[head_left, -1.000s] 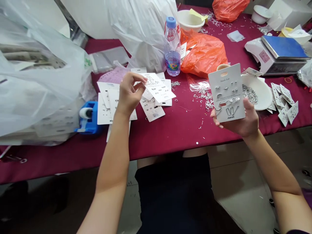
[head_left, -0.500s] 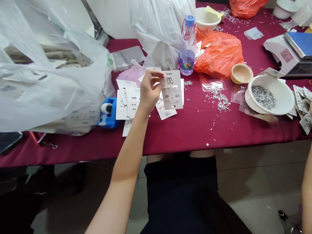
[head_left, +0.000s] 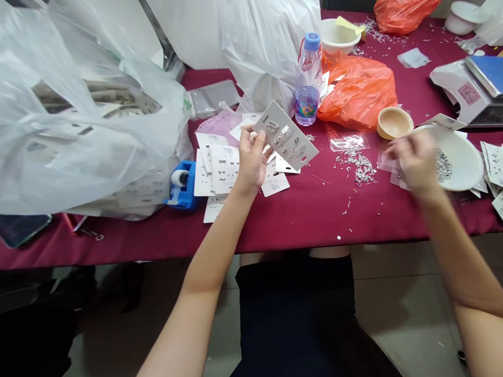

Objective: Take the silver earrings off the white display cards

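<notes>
Earring card, stiff pale cardstock, silver-studded

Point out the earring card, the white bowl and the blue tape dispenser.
earring card (head_left: pixel 286 134), head view, middle of its printed face
white bowl (head_left: pixel 467 167), head view, inner wall right of the metal pieces
blue tape dispenser (head_left: pixel 184 199), head view, blue base below the tape roll

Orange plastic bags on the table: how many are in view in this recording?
2. One lies bunched beside the water bottle: the orange plastic bag. The other orange plastic bag sits at the table's far end. More could be hidden behind the white plastic bags.
</notes>
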Available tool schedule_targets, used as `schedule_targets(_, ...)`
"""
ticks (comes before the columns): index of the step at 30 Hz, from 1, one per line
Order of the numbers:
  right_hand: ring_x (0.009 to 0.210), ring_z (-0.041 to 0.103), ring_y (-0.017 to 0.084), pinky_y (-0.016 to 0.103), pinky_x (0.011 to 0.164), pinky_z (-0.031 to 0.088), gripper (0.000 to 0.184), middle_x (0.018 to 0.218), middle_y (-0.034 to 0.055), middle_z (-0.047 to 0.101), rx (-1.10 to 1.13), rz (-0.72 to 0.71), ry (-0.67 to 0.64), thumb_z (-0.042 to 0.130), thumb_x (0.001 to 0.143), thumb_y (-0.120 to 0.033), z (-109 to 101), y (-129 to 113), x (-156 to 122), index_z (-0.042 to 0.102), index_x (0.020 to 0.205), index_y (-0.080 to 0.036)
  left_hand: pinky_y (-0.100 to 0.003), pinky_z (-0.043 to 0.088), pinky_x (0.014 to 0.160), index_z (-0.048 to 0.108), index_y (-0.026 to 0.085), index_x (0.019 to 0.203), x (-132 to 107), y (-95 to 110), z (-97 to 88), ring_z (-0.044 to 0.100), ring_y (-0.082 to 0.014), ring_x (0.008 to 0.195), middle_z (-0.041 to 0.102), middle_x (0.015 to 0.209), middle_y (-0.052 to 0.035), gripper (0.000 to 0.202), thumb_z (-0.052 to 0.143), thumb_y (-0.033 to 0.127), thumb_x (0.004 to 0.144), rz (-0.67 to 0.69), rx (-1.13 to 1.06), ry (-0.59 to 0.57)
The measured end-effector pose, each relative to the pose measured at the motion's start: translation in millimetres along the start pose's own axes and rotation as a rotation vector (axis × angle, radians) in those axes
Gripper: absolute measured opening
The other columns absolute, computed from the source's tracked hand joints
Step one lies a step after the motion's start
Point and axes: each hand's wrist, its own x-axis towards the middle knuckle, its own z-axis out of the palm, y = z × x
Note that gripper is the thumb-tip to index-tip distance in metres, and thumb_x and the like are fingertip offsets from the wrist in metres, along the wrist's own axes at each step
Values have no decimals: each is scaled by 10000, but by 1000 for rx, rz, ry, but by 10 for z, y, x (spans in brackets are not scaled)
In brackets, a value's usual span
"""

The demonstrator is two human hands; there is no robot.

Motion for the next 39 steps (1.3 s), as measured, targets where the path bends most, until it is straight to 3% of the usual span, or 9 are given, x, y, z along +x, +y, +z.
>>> schedule_targets(3, 785, 684, 257, 491, 785, 575, 362, 816, 66, 693, 32, -82, -77, 644, 869, -607, 767, 41, 169, 677, 930, -252, -261, 564, 847, 541, 276, 901, -5, -43, 13, 711, -162, 1030, 716, 1000, 14, 315, 818, 378, 790, -110, -139, 47)
schedule_targets(5, 724, 678, 224, 453, 736, 583, 380, 838, 48, 678, 179, -57, -259, 686, 831, -588, 1308, 65, 314, 631, 975, -240, -242, 562, 862, 548, 265, 896, -7, -73, 24, 714, -138, 999, 720, 967, 20, 267, 796, 303, 805, -179, -211, 80)
schedule_targets(7, 684, 664, 196, 419, 704, 585, 439, 824, 9, 630, 353, 11, -226, 734, 778, -567, 1727, 62, 470, 555, 1031, -254, -227, 557, 888, 562, 246, 890, -28, -96, 46, 712, -120, 975, 718, 934, 16, 199, 752, 243, 831, -239, -251, 105)
schedule_targets(11, 828, 683, 201, 405, 790, 601, 492, 935, 7, 614, 583, 38, -30, 741, 762, -581, 2015, 10, 735, 502, 1080, -292, -255, 548, 915, 559, 221, 869, -144, -92, 131, 707, -116, 898, 700, 865, 16, 139, 696, 244, 876, -269, -266, 87)
schedule_targets(17, 1026, 659, 246, 426, 874, 591, 508, 1028, 49, 667, 622, -136, 185, 753, 726, -680, 1755, -71, 887, 528, 924, -270, -269, 534, 860, 607, 241, 946, -387, -67, 300, 691, -155, 976, 729, 1021, -9, 191, 752, 337, 869, -154, -86, -68)
schedule_targets(23, 919, 669, 231, 380, 673, 576, 474, 1008, 49, 702, 626, -193, 176, 811, 729, -589, 1518, -73, 870, 590, 984, -257, -321, 510, 810, 627, 228, 927, -485, -170, 364, 665, -189, 866, 698, 894, -40, 260, 774, 427, 847, -136, 164, -296)
schedule_targets(27, 948, 725, 233, 412, 795, 636, 583, 1044, 54, 731, 582, -319, 258, 824, 699, -647, 1051, 13, 949, 559, 1048, -261, -290, 510, 802, 590, 208, 945, -377, -113, 275, 650, -140, 819, 670, 883, -29, 97, 533, 270, 993, -42, 419, -349)
schedule_targets(32, 815, 739, 217, 406, 759, 643, 562, 978, 62, 711, 380, -357, 371, 816, 708, -632, 428, 248, 1007, 543, 1026, -258, -335, 512, 901, 559, 206, 1033, -227, -11, 155, 655, -169, 956, 683, 986, -60, 143, 431, 167, 981, 194, 792, -401)
schedule_targets(39, 751, 711, 216, 400, 663, 611, 610, 1043, 99, 698, 330, -338, 411, 786, 706, -694, 195, 624, 1057, 530, 1047, -258, -428, 459, 1034, 601, 188, 1099, 67, -185, 261, 591, -266, 1113, 696, 1157, -120, 223, 452, 136, 940, 461, 1328, -526)
